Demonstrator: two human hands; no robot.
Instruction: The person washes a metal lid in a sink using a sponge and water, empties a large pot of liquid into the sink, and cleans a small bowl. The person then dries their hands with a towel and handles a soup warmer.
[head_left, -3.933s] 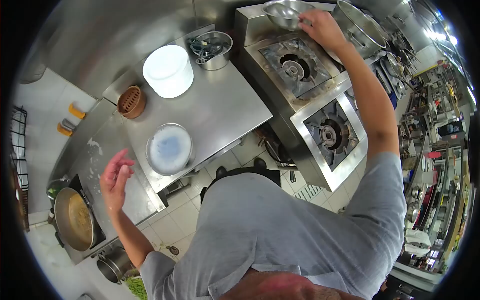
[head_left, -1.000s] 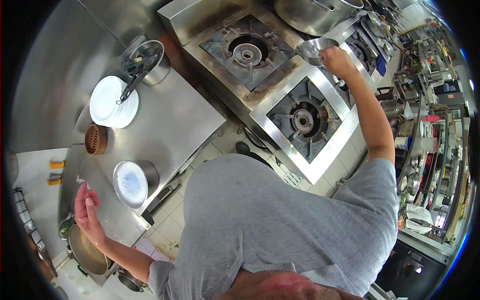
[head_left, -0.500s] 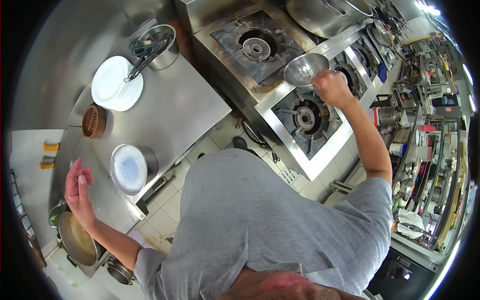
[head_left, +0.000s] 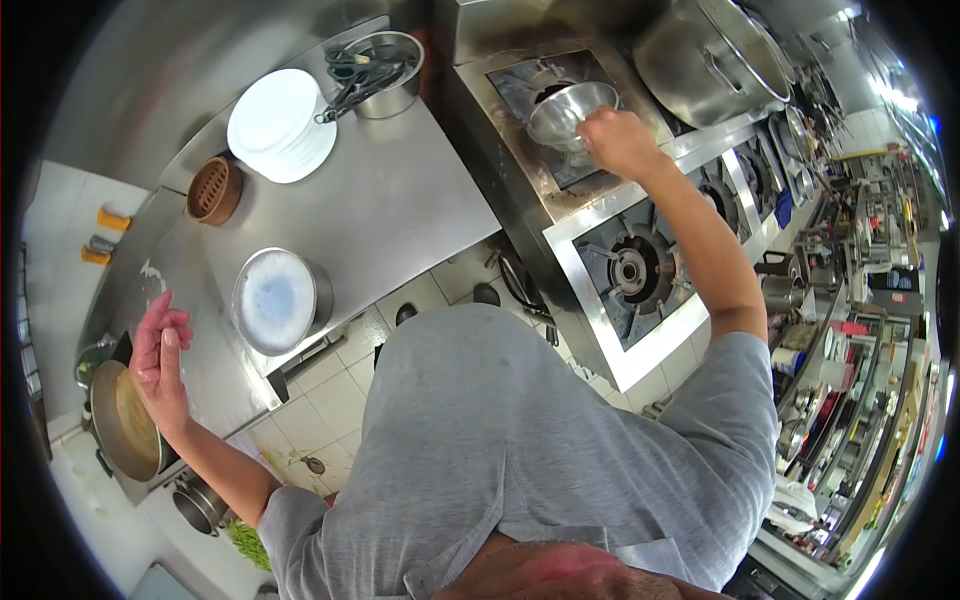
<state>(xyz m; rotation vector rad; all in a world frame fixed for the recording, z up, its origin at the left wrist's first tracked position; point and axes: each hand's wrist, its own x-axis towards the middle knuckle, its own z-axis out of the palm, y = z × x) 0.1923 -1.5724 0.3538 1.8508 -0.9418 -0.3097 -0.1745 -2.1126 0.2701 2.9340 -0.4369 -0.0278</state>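
Note:
My right hand (head_left: 617,143) grips the rim of a shiny metal bowl (head_left: 570,113), which is over the back burner of the stove (head_left: 527,160). Whether the bowl touches the burner grate, I cannot tell. On the other side, my left hand (head_left: 160,350) is raised above the steel counter, fingers loosely curled and apart, with nothing in it. The nearest thing to it on the counter is a metal pot (head_left: 275,300) topped with white, bluish foam. Below that hand, a wide pan (head_left: 127,420) holds something brownish.
A stack of white plates (head_left: 281,125), a brown slotted holder (head_left: 215,191) and a pot of dark-handled utensils (head_left: 385,75) stand on the steel counter (head_left: 400,190). A large stockpot (head_left: 705,65) is at the back of the stove. Crowded shelves (head_left: 850,390) line the right.
My right hand has carried the metal bowl leftward, from over the front burners to the back burner. My left hand stays raised with little movement. The view has shifted slightly.

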